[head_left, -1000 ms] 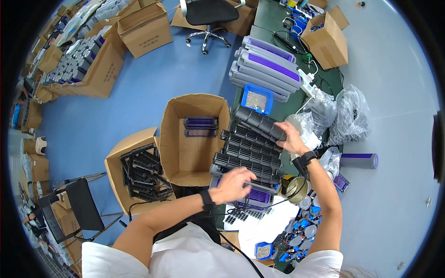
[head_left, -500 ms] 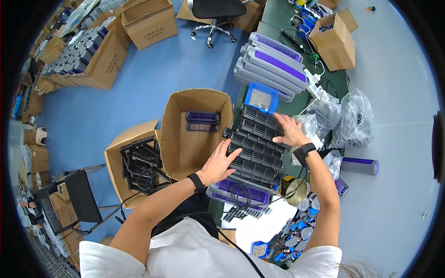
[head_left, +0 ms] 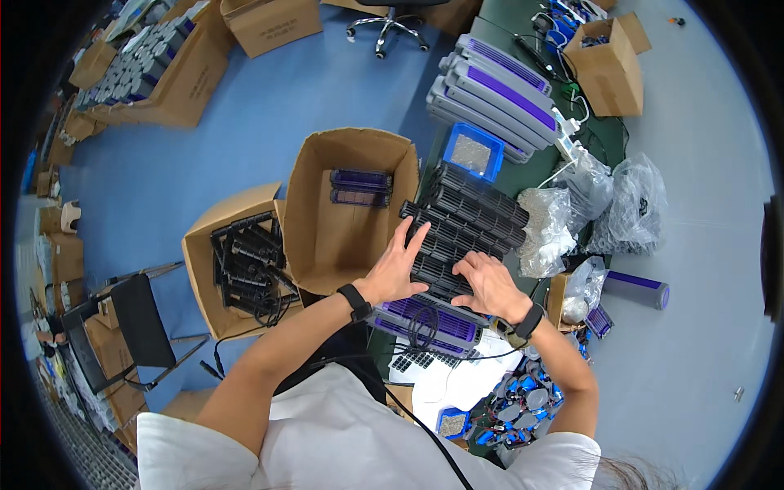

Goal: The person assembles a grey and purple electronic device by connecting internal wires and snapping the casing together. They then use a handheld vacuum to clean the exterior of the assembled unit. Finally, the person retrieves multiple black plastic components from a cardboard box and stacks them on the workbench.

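A stack of black slotted plastic frames (head_left: 469, 214) lies side by side on the table in front of me. At its left end is my left hand (head_left: 392, 271), fingers and thumb spread apart and touching the ends of the frames. My right hand (head_left: 493, 286) rests on the near part of the stack, its fingers curled over a black frame; the fingertips are partly hidden. Just nearer lie grey housings with purple grilles (head_left: 433, 320), a coiled black cable (head_left: 422, 328) across them.
An open carton (head_left: 318, 265) holding purple-grilled pieces stands left of the table, beside a carton of black parts (head_left: 196, 269). Beyond the frames are a blue tray of small metal pieces (head_left: 500, 163) and grey-purple housings (head_left: 490, 106). Plastic bags (head_left: 629, 204) lie right.
My right hand has come from the far right of the frames to their near part, its fingers now curled. My left hand has shifted slightly up and right. The view has shifted a little.
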`<state>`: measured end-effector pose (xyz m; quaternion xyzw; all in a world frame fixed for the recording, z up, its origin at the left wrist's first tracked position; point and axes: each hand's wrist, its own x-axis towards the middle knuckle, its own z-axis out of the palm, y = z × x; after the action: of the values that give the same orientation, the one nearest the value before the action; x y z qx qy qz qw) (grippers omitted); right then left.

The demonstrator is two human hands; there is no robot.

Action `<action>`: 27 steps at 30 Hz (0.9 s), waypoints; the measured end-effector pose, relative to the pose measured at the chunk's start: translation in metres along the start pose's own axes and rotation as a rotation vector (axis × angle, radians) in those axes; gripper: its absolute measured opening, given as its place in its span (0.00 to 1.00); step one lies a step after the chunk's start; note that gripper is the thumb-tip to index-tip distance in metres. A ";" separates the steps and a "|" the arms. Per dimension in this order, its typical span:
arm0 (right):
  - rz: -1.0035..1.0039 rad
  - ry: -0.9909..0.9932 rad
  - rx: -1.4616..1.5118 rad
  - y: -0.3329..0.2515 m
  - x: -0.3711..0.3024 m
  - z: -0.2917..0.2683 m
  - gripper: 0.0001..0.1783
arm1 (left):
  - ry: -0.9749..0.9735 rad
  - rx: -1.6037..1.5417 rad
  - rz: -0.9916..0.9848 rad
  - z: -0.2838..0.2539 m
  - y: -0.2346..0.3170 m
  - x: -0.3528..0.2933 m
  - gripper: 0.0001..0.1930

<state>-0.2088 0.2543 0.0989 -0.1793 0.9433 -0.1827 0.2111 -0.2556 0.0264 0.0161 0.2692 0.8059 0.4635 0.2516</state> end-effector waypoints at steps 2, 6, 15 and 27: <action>-0.012 0.041 -0.004 -0.012 -0.003 0.003 0.26 | 0.008 -0.052 0.002 -0.018 -0.006 -0.009 0.61; -0.023 0.025 0.172 -0.057 0.013 -0.022 0.21 | 0.128 -0.064 -0.131 -0.058 -0.068 -0.044 0.56; -0.419 -0.294 0.340 -0.218 0.136 -0.003 0.17 | 0.537 -0.013 -1.139 -0.149 -0.286 -0.213 0.39; 0.203 -0.617 0.842 -0.303 0.378 0.330 0.11 | 0.700 -0.474 -1.410 -0.083 -0.523 -0.424 0.33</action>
<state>-0.2968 -0.2550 -0.1778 -0.0322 0.6948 -0.4631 0.5492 -0.1062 -0.5300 -0.3423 -0.5206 0.6982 0.4117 0.2682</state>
